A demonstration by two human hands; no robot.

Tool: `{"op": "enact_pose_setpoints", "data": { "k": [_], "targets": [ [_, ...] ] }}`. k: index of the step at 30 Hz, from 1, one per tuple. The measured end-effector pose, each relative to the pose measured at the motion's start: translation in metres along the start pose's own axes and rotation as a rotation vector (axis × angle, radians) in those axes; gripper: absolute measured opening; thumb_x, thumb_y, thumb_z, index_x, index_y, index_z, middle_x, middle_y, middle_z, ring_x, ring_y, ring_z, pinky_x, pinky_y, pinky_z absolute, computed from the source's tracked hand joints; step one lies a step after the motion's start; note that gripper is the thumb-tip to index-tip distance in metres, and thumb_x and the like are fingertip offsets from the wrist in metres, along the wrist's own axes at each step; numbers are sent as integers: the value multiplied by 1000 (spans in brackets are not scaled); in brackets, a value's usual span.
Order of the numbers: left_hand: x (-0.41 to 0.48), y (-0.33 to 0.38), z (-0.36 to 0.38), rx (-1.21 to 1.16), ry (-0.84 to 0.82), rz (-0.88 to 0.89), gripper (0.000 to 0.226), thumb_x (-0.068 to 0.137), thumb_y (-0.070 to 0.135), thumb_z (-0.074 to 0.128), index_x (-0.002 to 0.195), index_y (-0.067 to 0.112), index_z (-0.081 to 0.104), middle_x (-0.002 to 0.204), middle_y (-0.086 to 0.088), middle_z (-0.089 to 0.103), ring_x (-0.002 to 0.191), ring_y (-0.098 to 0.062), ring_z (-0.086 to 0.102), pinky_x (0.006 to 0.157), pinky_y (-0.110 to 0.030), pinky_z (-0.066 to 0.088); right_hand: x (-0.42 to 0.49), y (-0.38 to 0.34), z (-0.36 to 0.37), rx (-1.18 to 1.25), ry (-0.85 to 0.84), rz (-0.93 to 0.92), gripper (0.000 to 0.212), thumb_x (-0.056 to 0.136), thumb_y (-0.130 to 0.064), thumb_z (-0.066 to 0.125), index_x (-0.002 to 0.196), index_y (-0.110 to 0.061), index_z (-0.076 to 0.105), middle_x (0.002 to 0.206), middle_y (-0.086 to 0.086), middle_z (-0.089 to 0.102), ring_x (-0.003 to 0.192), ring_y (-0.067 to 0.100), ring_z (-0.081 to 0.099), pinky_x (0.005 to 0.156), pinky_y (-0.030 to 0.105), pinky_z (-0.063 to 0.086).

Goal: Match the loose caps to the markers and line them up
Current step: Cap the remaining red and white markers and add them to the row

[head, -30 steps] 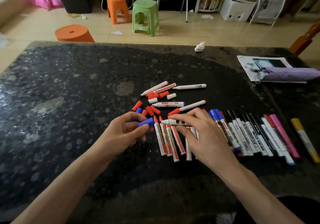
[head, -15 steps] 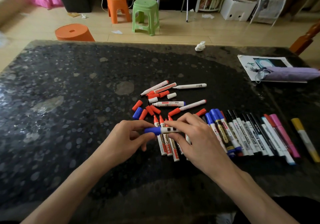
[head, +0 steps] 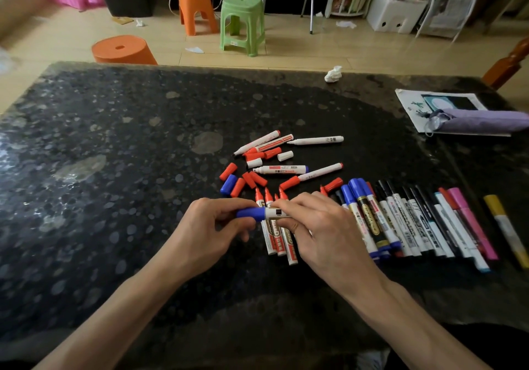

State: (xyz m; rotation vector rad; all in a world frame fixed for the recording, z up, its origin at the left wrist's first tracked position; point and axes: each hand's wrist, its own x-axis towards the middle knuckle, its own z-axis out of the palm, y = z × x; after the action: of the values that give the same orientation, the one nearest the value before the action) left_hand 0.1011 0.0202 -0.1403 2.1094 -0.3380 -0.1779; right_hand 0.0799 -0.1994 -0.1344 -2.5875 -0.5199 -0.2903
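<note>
My left hand (head: pixel 209 226) pinches a blue cap (head: pixel 251 213) that sits on the end of a white marker (head: pixel 276 213). My right hand (head: pixel 320 226) grips that marker's barrel, holding it level just above the table. Beneath the hands lie three uncapped red-tipped markers (head: pixel 274 235), side by side. To the right runs a row of capped markers (head: pixel 415 223) in blue, black, red, pink and yellow. Behind the hands lie several loose red caps (head: pixel 252 179), a loose blue cap (head: pixel 228 184), two white caps (head: pixel 285 155) and a few uncapped markers (head: pixel 315 140).
The dark speckled table (head: pixel 114 169) holds a crumpled tissue (head: pixel 333 74) at the far edge and a purple pouch (head: pixel 481 120) on a printed sheet at the right. Orange and green stools (head: pixel 242 23) stand on the floor beyond.
The blue cap in my left hand and the marker in my right came together; the cap now sits on the marker's end. Both hands drew slightly toward me.
</note>
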Motion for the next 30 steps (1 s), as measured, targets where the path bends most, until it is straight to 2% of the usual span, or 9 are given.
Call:
{"op": "enact_pose_setpoints", "data": {
  "k": [5, 8, 11, 14, 18, 21, 24, 26, 30],
  "targets": [
    [-2, 4, 1, 37, 13, 9, 28, 96, 15, 69, 111, 38, 73, 72, 9, 71, 68, -11, 68, 66, -15, 50, -3, -2, 6, 3, 19, 17, 36, 94, -25, 61, 127, -16, 71, 100, -5, 70, 89, 11, 60, 75, 34, 56],
    [-3, 2, -7, 79, -22, 20, 25, 96, 18, 69, 113, 36, 73, 73, 11, 71, 73, -13, 70, 72, -23, 55, -7, -9, 10, 56, 4, 56, 37, 97, -26, 64, 133, -19, 68, 101, -9, 67, 91, 7, 59, 77, 31, 54],
    [-1, 4, -8, 84, -40, 35, 24, 97, 19, 67, 111, 38, 71, 77, 11, 72, 76, -13, 71, 76, -25, 56, -9, -12, 8, 16, -15, 60, 36, 98, -32, 63, 133, -25, 67, 102, -13, 66, 89, 0, 52, 80, 24, 43],
    [4, 6, -1, -42, -12, 39, 36, 94, 14, 71, 124, 34, 65, 92, 11, 76, 83, -10, 75, 83, -26, 60, -9, -1, 1, -10, -36, 95, 34, 96, -41, 63, 129, -32, 66, 106, -17, 59, 96, -3, 47, 85, 23, 42],
    [10, 0, 4, -95, 75, 24, 38, 95, 12, 70, 124, 36, 64, 97, 11, 77, 82, -11, 76, 78, -25, 61, -11, 28, -18, -37, 89, 264, 31, 96, -37, 68, 125, -26, 71, 101, -13, 56, 91, 7, 55, 77, 23, 40],
    [12, -4, 7, -102, 127, 7, 33, 95, 10, 69, 115, 37, 67, 93, 9, 77, 77, -12, 76, 67, -18, 58, -15, 60, -42, -84, 183, 448, 32, 95, -36, 72, 125, -26, 70, 95, -7, 64, 85, 12, 62, 76, 30, 50],
    [15, -7, 14, -97, 126, 5, 28, 95, 12, 70, 116, 31, 70, 91, 5, 77, 78, -13, 76, 78, -27, 61, -25, 88, -61, -153, 178, 647, 31, 93, -41, 74, 121, -28, 67, 87, -13, 63, 82, 10, 66, 77, 36, 57],
    [16, -9, 18, -86, 99, 13, 26, 96, 13, 69, 116, 30, 70, 92, 5, 77, 81, -13, 76, 81, -29, 61, -32, 99, -66, -192, 147, 735, 31, 94, -42, 73, 120, -27, 66, 91, -11, 66, 84, 12, 67, 74, 35, 56],
    [22, -14, 18, -79, 172, -4, 25, 97, 12, 68, 112, 31, 71, 90, 7, 77, 79, -12, 75, 77, -26, 60, -40, 109, -66, -216, 124, 739, 29, 93, -46, 73, 114, -25, 68, 97, -3, 75, 89, 19, 71, 73, 38, 58]
  ]
}}
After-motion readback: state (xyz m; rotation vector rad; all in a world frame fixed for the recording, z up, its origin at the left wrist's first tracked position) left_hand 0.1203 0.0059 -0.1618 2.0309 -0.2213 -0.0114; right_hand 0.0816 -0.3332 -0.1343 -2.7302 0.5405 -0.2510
